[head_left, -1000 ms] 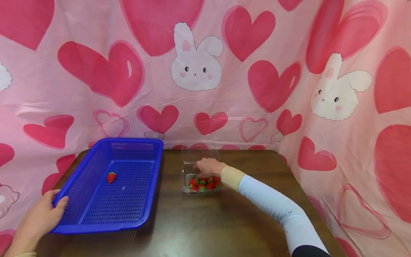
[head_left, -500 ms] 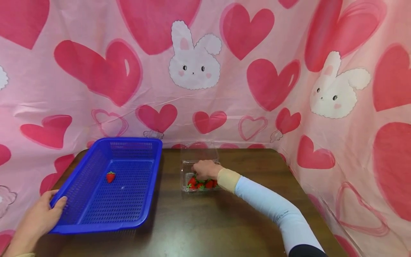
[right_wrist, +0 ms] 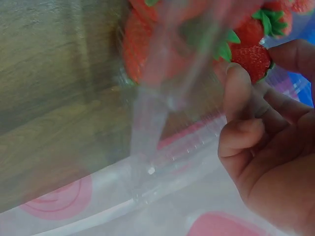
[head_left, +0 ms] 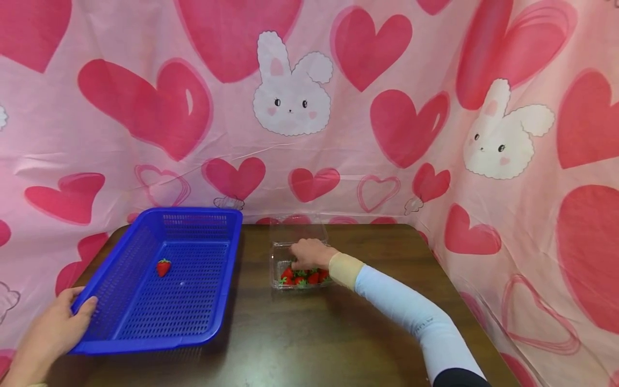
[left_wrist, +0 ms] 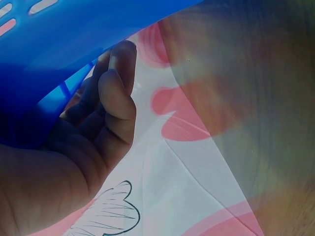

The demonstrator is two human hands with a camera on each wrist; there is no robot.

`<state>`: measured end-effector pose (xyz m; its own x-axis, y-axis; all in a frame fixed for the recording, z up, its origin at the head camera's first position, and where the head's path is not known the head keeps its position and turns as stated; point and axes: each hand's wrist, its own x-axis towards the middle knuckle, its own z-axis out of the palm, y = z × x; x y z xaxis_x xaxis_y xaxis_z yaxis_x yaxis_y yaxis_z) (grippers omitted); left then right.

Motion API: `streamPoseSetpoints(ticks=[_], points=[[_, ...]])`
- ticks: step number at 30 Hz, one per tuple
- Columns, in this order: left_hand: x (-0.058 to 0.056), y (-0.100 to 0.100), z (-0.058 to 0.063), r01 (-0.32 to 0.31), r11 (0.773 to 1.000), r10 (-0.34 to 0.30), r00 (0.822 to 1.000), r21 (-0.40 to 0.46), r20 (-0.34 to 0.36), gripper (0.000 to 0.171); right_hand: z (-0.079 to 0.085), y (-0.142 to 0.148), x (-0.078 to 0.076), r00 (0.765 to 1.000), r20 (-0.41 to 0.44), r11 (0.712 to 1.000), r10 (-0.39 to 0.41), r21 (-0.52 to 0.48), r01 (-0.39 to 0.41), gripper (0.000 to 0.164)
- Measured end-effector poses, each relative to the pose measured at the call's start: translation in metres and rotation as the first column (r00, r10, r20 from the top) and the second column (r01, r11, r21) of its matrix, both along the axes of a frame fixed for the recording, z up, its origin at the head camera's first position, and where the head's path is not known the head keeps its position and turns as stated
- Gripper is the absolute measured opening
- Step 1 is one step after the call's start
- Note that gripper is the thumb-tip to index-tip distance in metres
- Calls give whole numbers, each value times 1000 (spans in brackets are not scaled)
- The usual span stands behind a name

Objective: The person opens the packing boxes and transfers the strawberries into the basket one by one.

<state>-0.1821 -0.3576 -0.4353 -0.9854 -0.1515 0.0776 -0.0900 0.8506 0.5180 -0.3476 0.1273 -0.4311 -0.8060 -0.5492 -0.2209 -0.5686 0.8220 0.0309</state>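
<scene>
At the lower left of the head view, my left hand [head_left: 54,325] grips the left rim of a blue plastic basket [head_left: 217,312], fingers curled under the edge in the left wrist view. A single strawberry [head_left: 163,267] lies on the basket's slotted bottom. My right hand [head_left: 311,253] reaches into a clear plastic box [head_left: 276,269] holding several strawberries [head_left: 301,278]. In the right wrist view, thumb and fingers pinch one strawberry [right_wrist: 252,60] on either side. From the head camera, that berry is mostly hidden behind the hand.
The clear box's lid [head_left: 295,231] stands raised at its back. Both containers are on a dark wooden table [head_left: 271,344]. Behind and at the right hangs a pink cloth [head_left: 353,134] printed with hearts and rabbits.
My right hand has dipped slightly and shifted left among the strawberries in the box. The left hand keeps its grip on the basket rim. The head view has drifted slightly.
</scene>
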Motion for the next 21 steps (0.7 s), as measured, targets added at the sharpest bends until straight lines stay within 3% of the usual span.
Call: streamPoseSetpoints(ticks=[7,14,21], points=[[0,0,1,0,1000,0,1000,3,11,51,28,-3,-7,1000,-16,988,-8,-155,5,16],[0,-1,-1,15,1000,-15,1000,23,-9,50,62,-21,-20,991,-127,959,53,-270,-86,15],[-2,-1,-1,2,1000,-2,1000,17,0,51,86,-51,-28,994,-94,925,54,-369,-86,16]])
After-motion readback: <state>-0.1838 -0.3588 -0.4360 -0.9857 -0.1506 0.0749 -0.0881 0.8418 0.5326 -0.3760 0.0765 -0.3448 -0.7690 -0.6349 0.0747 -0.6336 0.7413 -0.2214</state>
